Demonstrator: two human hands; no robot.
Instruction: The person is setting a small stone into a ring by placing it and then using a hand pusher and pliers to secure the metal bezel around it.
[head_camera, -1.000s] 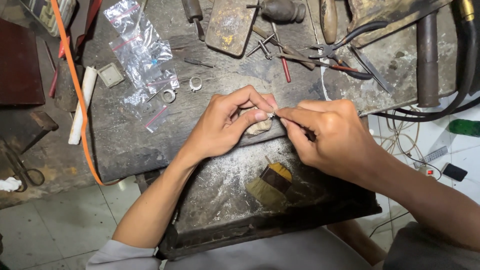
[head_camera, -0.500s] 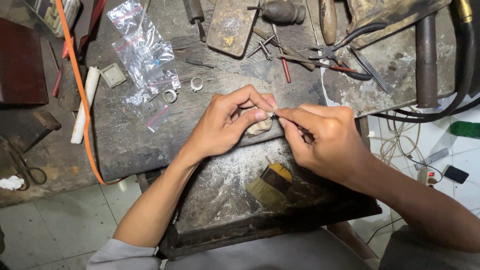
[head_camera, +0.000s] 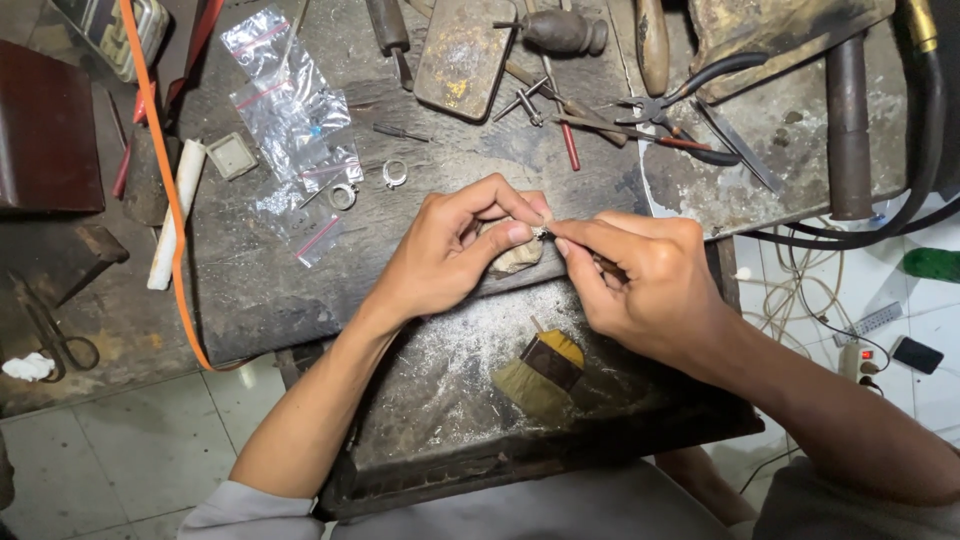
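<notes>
My left hand (head_camera: 455, 250) pinches a tiny silver piece (head_camera: 540, 232) between thumb and fingertips, resting it on a worn wooden peg (head_camera: 518, 258) at the bench edge. My right hand (head_camera: 640, 285) grips a thin tool (head_camera: 605, 265) whose tip meets the silver piece; most of the tool is hidden in the fist. Both hands meet at the middle of the dark workbench (head_camera: 260, 280). Below them a tray (head_camera: 440, 400) dusted with metal filings holds a small yellow brush (head_camera: 540, 372).
Two silver rings (head_camera: 368, 184) lie beside clear plastic bags (head_camera: 290, 105) at upper left. Pliers (head_camera: 680, 105), small tools and a flat metal block (head_camera: 465, 55) crowd the back. An orange cord (head_camera: 165, 180), white tube (head_camera: 172, 228), scissors (head_camera: 50, 335) and cables (head_camera: 800, 290) flank the bench.
The hands hold almost the same pose; my right hand has shifted slightly against the piece, and the view has drifted a little.
</notes>
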